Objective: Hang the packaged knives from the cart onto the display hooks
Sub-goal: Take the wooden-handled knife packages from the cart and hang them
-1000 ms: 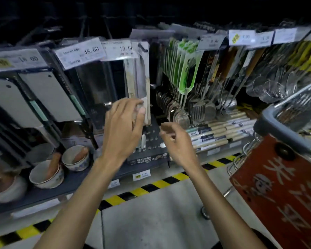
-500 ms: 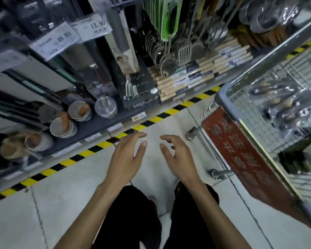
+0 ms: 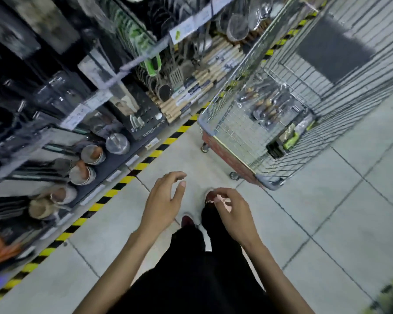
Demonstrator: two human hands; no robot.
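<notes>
Now empty-handed, a person turns from the display hooks [image 3: 123, 70] toward the cart [image 3: 236, 132] in a kitchenware aisle. A second ago the left hand [image 3: 166, 201] was raised against a long pale knife pack [image 3: 120, 98] on its hook. That pack now hangs free, and both hands have dropped low over the tiled floor [image 3: 327, 200], in front of the person's dark trousers. The view has swung right, bringing the inside of the wire cart into sight. By that reading one pack is delivered and the next trip to the cart is starting.

The left hand is spread, fingers gently curved, thumb apart. The right hand [image 3: 233, 214] is loosely curled above a shoe and appears to hold nothing, though blur smears its fingertips.

The remaining packaged knives [image 3: 270, 103] lie in a loose heap on the cart's floor, well apart from either hand. At least three clear packs with brown handles can be made out; motion blur prevents a firmer count. One green pack [image 3: 289, 138] lies nearer the cart's front end. Counted otherwise: two hands, one cart with two wheels showing, and four bowls [image 3: 92, 154] in a row on the bottom shelf [image 3: 114, 164].
</notes>
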